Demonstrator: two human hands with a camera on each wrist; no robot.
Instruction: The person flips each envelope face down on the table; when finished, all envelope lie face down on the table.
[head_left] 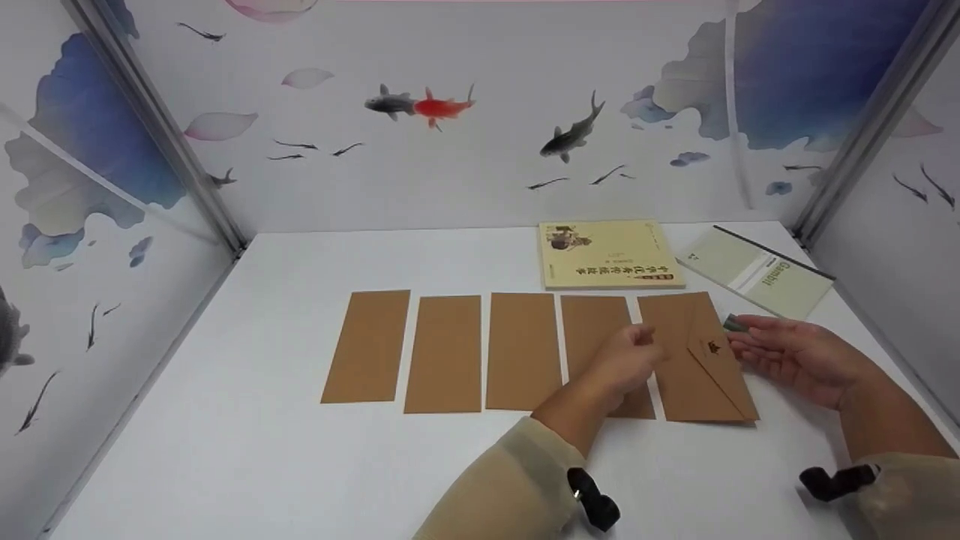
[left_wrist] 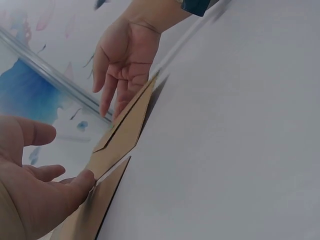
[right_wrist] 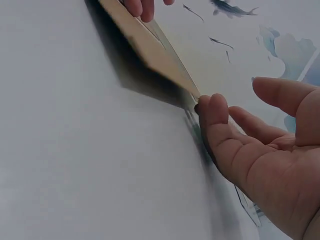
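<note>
On the white table top (head_left: 225, 450) lie five brown kraft paper envelopes in one row, left to right. The 5th one, the brown envelope with the pointed flap and small dark crown mark (head_left: 701, 360), is at the right end of the row, flat on the table, flap side up, w/ the flap tip pointing to the right. The person's left hand (head_left: 626, 364) rests at the left edge of this envelope, also over the lower part of the 4th plain brown envelope (head_left: 596, 330); in the left wrist view its fingertips (left_wrist: 82, 180) touch the envelope edge, fingers loosely bent, not pinching anything. The right hand (head_left: 795, 356) is just beside the right edge of the flap envelope, palm turned inward, fingers nearly straight and apart; in the right wrist view the fingertips (right_wrist: 212, 107) touch the envelope corner (right_wrist: 165, 55), no clamping. A small dark grey-green object (head_left: 735, 323) sits at the tips of the right fingers; what it is, cannot tell. The other 3 plain brown envelopes (head_left: 446, 352) lie to the left, each apart from its neighbour by a thin gap. Behind the row: a yellow book w/ red title characters (head_left: 607, 253), and to its right a pale green notebook w/ dark spine (head_left: 757, 271), tilted, near the right wall. Both sleeves are beige, w/ black camera mounts at the wrists.
</note>
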